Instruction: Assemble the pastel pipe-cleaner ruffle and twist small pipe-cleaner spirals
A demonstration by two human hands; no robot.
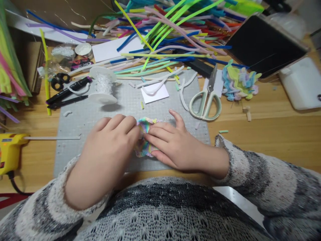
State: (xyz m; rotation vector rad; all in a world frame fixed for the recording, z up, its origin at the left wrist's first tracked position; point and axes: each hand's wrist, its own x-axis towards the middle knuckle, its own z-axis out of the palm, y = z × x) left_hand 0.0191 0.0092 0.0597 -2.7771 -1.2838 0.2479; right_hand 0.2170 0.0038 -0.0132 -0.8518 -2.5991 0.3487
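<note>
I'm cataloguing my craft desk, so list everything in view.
piece: one, pastel, on mat between hands
mat: one, grey, desk centre
scissors: one, pale green, mat's right edge
spool: one, white, mat's top left
card: one, white, mat's top
pipe cleaners: many, mixed colours, desk's back
scraps: one heap, pastel, right of scissors
markers: two, black, left of spool
glue gun: one, yellow, left edge
tablet: one, black, back right
desk: one, brown wood, under everything
left hand: one, gripping piece's left
right hand: one, gripping piece's right
</note>
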